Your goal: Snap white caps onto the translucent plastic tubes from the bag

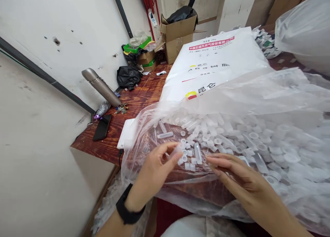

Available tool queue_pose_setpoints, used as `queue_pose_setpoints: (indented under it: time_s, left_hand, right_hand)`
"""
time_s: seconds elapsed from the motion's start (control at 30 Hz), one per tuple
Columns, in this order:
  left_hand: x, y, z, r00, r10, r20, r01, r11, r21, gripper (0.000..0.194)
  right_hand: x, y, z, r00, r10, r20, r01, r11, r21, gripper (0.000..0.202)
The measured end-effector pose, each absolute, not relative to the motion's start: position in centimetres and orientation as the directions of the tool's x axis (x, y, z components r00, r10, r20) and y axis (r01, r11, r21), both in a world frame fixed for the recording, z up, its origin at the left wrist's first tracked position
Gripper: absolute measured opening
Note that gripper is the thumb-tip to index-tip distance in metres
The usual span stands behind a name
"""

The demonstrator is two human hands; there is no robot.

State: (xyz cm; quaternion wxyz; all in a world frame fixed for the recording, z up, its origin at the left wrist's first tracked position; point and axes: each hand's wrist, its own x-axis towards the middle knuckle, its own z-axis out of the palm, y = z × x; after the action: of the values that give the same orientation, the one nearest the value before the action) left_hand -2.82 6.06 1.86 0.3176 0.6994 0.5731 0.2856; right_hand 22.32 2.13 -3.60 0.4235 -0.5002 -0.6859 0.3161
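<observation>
Several small caps [190, 166] risked scattering if the left hand [152, 170], pinching a clear piece [176, 149], brushed them; whether the right hand [249, 185] gripped anything was unclear

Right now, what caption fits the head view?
Left hand pinching a translucent piece, right hand nearby, above loose plastic parts on clear sheeting.

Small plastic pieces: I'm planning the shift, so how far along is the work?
Possibly done: two tubes lie apart from the heap, though nothing confirms they are finished. In hand: the left hand seems to pinch a translucent piece; whether the right hand holds anything is unclear. Probably left: that large heap, so much work likely remains.
</observation>
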Motion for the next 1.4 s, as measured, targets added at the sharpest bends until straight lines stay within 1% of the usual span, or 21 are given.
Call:
queue_pose_setpoints:
  time_s: [0.03, 0.07, 0.1, 0.17, 0.27, 0.33, 0.43, 0.53, 0.63, 0.7, 0.77, 0.83, 0.9, 1.0, 1.1, 1.2, 1.27, 1.4]
  left_hand:
    - [-2.4, 5.2, 2.0, 0.195, 0.980, -0.021, 0.541, -0.090, 0.836, 0.025]
    - [-2.1, 4.5, 2.1, 0.216, 0.975, -0.059, 0.485, -0.054, 0.873, 0.023]
    - [-1.9, 3.8, 2.1, 0.235, 0.970, -0.067, 0.463, -0.051, 0.885, 0.021]
    - [-1.7, 2.8, 1.9, 0.265, 0.964, -0.007, 0.465, -0.121, 0.877, 0.019]
    - [-1.8, 2.0, 1.5, 0.327, 0.931, 0.162, 0.492, -0.314, 0.812, 0.017]
    - [-2.0, 1.8, 1.4, 0.365, 0.899, 0.243, 0.503, -0.410, 0.761, 0.017]
    - [-2.0, 1.6, 1.4, 0.425, 0.844, 0.326, 0.510, -0.521, 0.685, 0.020]
    - [-1.8, 1.4, 1.2, 0.473, 0.793, 0.384, 0.513, -0.602, 0.611, 0.021]
    - [-1.6, 1.2, 1.0, 0.511, 0.776, 0.370, 0.530, -0.623, 0.576, 0.013]
    - [-1.5, 1.2, 0.8, 0.529, 0.780, 0.336, 0.532, -0.612, 0.585, 0.011]
    - [-1.5, 1.2, 0.7, 0.516, 0.791, 0.329, 0.522, -0.595, 0.611, 0.012]
    - [-1.5, 1.3, 0.7, 0.497, 0.797, 0.343, 0.513, -0.588, 0.625, 0.013]
    - [-1.5, 1.4, 0.7, 0.495, 0.788, 0.366, 0.507, -0.605, 0.614, 0.012]
    - [-1.4, 1.4, 0.7, 0.511, 0.761, 0.399, 0.502, -0.641, 0.580, 0.012]
    - [-1.7, 1.4, 0.7, 0.553, 0.752, 0.360, 0.489, -0.642, 0.591, 0.014]
    - [-2.1, 1.5, 0.8, 0.551, 0.775, 0.311, 0.472, -0.597, 0.649, 0.021]
    - [-2.1, 1.5, 1.0, 0.537, 0.787, 0.302, 0.473, -0.578, 0.665, 0.022]
    - [-1.6, 1.3, 1.4, 0.582, 0.753, 0.306, 0.506, -0.631, 0.589, 0.017]
  right_hand:
    - [21.9, 2.0, -3.3, -0.108, 0.957, 0.269, 0.373, 0.289, -0.881, 0.021]
    - [21.5, 1.9, -2.9, -0.075, 0.958, 0.278, 0.324, 0.287, -0.902, 0.020]
    - [21.2, 1.8, -2.4, -0.060, 0.955, 0.291, 0.274, 0.296, -0.915, 0.019]
    - [20.7, 1.7, -1.5, -0.092, 0.938, 0.335, 0.205, 0.347, -0.915, 0.020]
    - [20.6, 1.4, -0.4, -0.219, 0.890, 0.401, 0.226, 0.446, -0.866, 0.031]
    - [20.7, 1.2, -0.2, -0.274, 0.858, 0.434, 0.261, 0.500, -0.826, 0.036]
    - [20.9, 0.7, -0.2, -0.295, 0.844, 0.449, 0.294, 0.527, -0.797, 0.035]
    - [20.7, 0.2, -0.5, -0.289, 0.868, 0.404, 0.352, 0.489, -0.798, 0.030]
    - [20.4, -0.3, -0.6, -0.233, 0.912, 0.336, 0.454, 0.408, -0.792, 0.019]
    - [20.3, -0.6, -0.6, -0.217, 0.922, 0.321, 0.502, 0.387, -0.773, 0.021]
    - [20.4, -0.8, -0.4, -0.258, 0.907, 0.333, 0.518, 0.421, -0.745, 0.027]
    - [20.4, -0.8, -0.2, -0.325, 0.877, 0.353, 0.508, 0.477, -0.717, 0.029]
    - [20.4, -0.8, 0.1, -0.371, 0.857, 0.357, 0.496, 0.508, -0.704, 0.025]
    - [20.6, -0.6, 0.3, -0.414, 0.840, 0.350, 0.496, 0.531, -0.687, 0.027]
    - [21.2, -0.4, 0.6, -0.481, 0.798, 0.363, 0.496, 0.589, -0.638, 0.029]
    - [22.0, -0.4, 0.9, -0.482, 0.797, 0.364, 0.532, 0.597, -0.600, 0.027]
    - [22.2, -0.4, 1.1, -0.466, 0.804, 0.370, 0.554, 0.591, -0.586, 0.025]
    - [21.7, -0.5, 1.1, -0.478, 0.799, 0.364, 0.547, 0.595, -0.588, 0.025]
